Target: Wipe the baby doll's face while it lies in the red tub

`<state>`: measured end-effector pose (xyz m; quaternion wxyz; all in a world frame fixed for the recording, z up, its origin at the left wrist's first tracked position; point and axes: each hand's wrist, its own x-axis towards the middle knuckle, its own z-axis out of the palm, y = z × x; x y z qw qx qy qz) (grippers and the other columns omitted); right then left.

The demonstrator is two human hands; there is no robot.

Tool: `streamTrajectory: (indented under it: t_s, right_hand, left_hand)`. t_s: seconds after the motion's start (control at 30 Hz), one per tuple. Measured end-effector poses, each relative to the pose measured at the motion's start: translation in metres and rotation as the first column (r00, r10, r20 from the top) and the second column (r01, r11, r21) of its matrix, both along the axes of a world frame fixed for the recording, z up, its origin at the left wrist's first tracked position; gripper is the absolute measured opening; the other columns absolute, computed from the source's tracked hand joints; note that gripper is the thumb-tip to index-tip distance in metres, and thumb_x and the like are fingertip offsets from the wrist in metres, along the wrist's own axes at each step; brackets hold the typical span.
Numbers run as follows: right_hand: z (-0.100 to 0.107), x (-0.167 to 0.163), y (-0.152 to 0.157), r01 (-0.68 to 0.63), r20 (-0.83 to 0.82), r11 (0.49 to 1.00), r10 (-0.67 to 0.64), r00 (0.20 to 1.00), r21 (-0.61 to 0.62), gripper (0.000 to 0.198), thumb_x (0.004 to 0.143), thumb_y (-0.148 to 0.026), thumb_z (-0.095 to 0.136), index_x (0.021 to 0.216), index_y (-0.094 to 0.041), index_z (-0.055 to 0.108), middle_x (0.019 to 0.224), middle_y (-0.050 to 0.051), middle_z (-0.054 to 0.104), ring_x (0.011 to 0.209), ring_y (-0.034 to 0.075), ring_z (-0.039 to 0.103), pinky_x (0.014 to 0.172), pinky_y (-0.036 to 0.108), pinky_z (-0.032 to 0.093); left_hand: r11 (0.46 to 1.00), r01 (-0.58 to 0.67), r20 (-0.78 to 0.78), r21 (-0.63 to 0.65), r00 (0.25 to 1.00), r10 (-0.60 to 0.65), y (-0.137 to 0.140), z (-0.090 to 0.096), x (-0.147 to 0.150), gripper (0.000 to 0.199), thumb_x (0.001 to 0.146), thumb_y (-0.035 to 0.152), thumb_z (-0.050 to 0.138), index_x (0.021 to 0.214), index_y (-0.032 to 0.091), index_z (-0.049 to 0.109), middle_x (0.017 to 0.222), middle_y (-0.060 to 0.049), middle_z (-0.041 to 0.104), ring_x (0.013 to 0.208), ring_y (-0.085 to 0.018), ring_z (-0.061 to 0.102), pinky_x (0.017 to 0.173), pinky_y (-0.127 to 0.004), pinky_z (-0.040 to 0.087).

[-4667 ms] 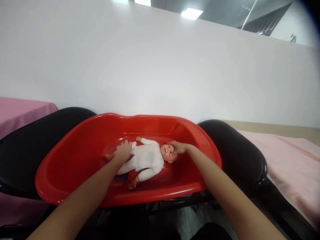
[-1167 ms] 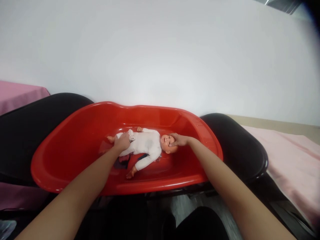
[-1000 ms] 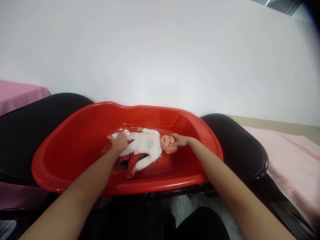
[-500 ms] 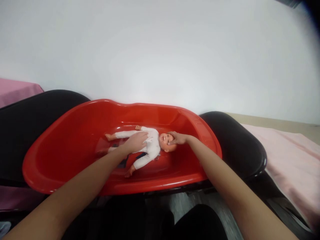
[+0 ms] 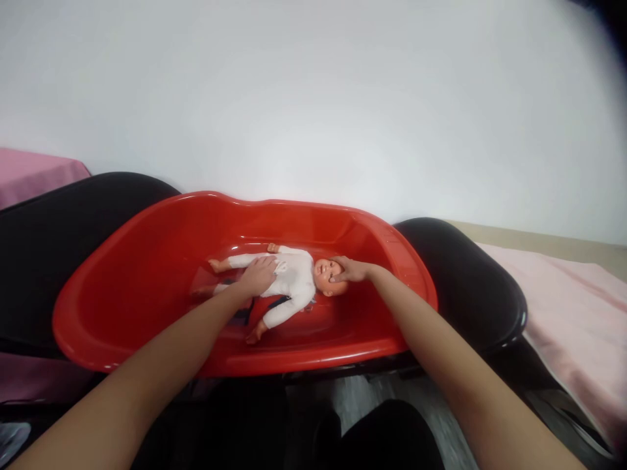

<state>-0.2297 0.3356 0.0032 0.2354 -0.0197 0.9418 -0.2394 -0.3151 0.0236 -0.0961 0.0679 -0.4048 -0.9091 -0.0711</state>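
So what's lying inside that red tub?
A baby doll in white lies on its back in the red tub. The left hand rests on its hips, the right hand on its head. Something dark beneath it is mostly hidden.

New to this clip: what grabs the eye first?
The big red tub fills the middle, resting across two black chairs. In it a doll in a white suit lies on its back, head to the right. The left hand rests flat on its hips, and the right hand touches its head; pink cloth lies off to the right.
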Motion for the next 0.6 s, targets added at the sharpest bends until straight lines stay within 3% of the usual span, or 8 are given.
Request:
streamTrajectory:
  t_s: [0.13, 0.43, 0.5, 0.6]
  right_hand:
    - [-0.001, 0.000, 0.001, 0.014, 0.007, 1.000, -0.014, 1.000, 0.000, 0.095, 0.068, -0.059, 0.072, 0.146, -0.018, 0.034, 0.141, 0.016, 0.043, 0.123, 0.031, 0.049, 0.102, 0.040, 0.043]
    - [0.004, 0.002, -0.003, 0.005, -0.003, 1.000, -0.005, 1.000, 0.010, 0.091, 0.069, -0.057, 0.072, 0.144, -0.020, 0.037, 0.140, 0.016, 0.044, 0.123, 0.032, 0.049, 0.102, 0.042, 0.043]
    - [0.004, 0.002, -0.003, 0.016, 0.007, 1.000, -0.016, 1.000, 0.007, 0.092, 0.069, -0.057, 0.072, 0.145, -0.019, 0.035, 0.141, 0.016, 0.042, 0.124, 0.033, 0.048, 0.103, 0.042, 0.042]
    - [0.002, 0.000, -0.001, 0.016, 0.023, 1.000, -0.016, 1.000, 0.011, 0.096, 0.069, -0.059, 0.071, 0.147, -0.018, 0.032, 0.143, 0.016, 0.041, 0.126, 0.033, 0.046, 0.105, 0.042, 0.041]
  left_hand:
    - [0.988, -0.148, -0.007, -0.044, 0.989, 0.148, -0.009, 0.000, -0.004, 0.042, 0.092, 0.028, 0.037, 0.128, 0.011, 0.052, 0.138, -0.017, 0.049, 0.126, -0.031, 0.041, 0.106, -0.048, 0.029]
    - [0.899, -0.427, 0.047, -0.096, 0.900, 0.433, -0.026, 0.014, -0.008, 0.038, 0.090, 0.024, 0.033, 0.115, 0.008, 0.057, 0.125, -0.021, 0.055, 0.119, -0.036, 0.048, 0.097, -0.058, 0.036]
    - [0.901, -0.431, 0.071, -0.044, 0.898, 0.433, -0.020, 0.024, -0.006, 0.040, 0.092, 0.028, 0.033, 0.115, 0.007, 0.057, 0.118, -0.022, 0.058, 0.115, -0.036, 0.051, 0.096, -0.054, 0.038]
    - [0.945, -0.311, 0.142, 0.105, 0.945, 0.295, 0.003, 0.039, 0.006, 0.045, 0.094, 0.035, 0.030, 0.124, 0.011, 0.053, 0.121, -0.017, 0.059, 0.116, -0.029, 0.054, 0.100, -0.043, 0.039]
